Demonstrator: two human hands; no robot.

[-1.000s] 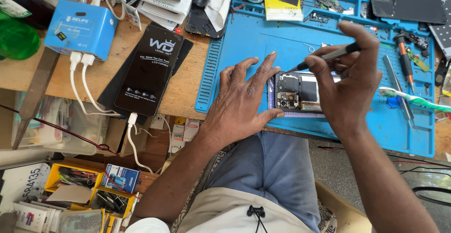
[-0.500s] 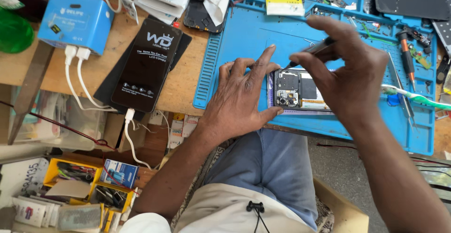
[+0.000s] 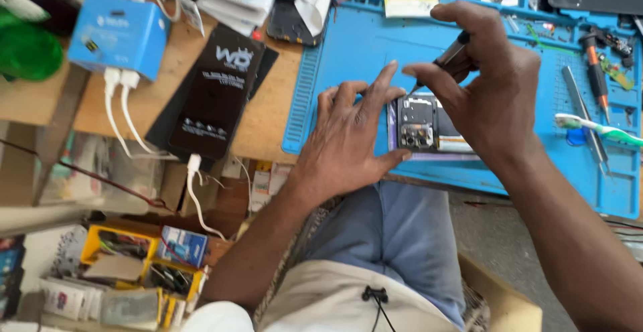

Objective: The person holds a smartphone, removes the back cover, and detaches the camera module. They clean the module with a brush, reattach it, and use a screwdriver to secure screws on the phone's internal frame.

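Phone point(image 3: 418, 125) opened, half hidden under right hand point(image 3: 492, 97); screwdriver point(image 3: 450, 55) tip obscured.

Centre frame: left hand point(image 3: 348, 138) lies flat, steadying an opened phone point(image 3: 418, 123) on the blue mat point(image 3: 348, 50). Right hand point(image 3: 489, 91) grips a screwdriver point(image 3: 447, 56), tip at the phone's upper edge.

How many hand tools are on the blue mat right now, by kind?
Screwdriver in the right hand: 1
Red-handled screwdriver lying on the mat: 1
Metal tweezers: 1
Toothbrush: 1
Total: 4
The left hand steadies the opened phone.
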